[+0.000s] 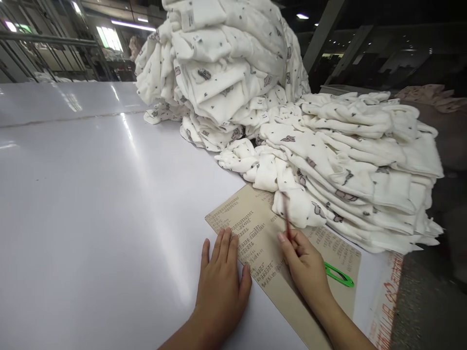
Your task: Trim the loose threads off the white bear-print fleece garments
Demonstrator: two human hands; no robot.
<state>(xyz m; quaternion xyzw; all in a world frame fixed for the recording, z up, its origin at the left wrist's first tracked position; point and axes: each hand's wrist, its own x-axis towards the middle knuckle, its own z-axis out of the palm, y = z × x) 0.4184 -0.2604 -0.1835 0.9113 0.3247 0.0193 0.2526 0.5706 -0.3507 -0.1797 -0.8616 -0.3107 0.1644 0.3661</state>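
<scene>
Head view of two hands at a printed sheet on a white table.

The left hand (221,287) is laid flat, fingers spread and straight, palm on the table (91,194). Its fingertips rest on the near left edge of the sheet (255,228), and nothing is grasped by it. The right hand (306,265) is closed around the lower end of a pen (285,214), pinched between thumb and fingers. The shaft is tilted up and away over the sheet and is blurred, so its tip cannot be made out.

The sheet is tan, covered with rows of small print, and lies flat at the table's near right. Its far corner is tucked under a low stack of folded white clothes (365,160). A taller heap of the same clothes (226,63) is piled behind. A small green clip (339,276) lies on the sheet just beside the right wrist.

Handling, as judged:
- **Pen:** it is taken to be light, thin and rigid, and is best gripped low on the shaft.
- **Sheet:** it appears thin, light and easily creased, and is likely to slide on the glossy table unless pressed flat. It is best held by a free edge, away from the corner weighted by the stack.
</scene>
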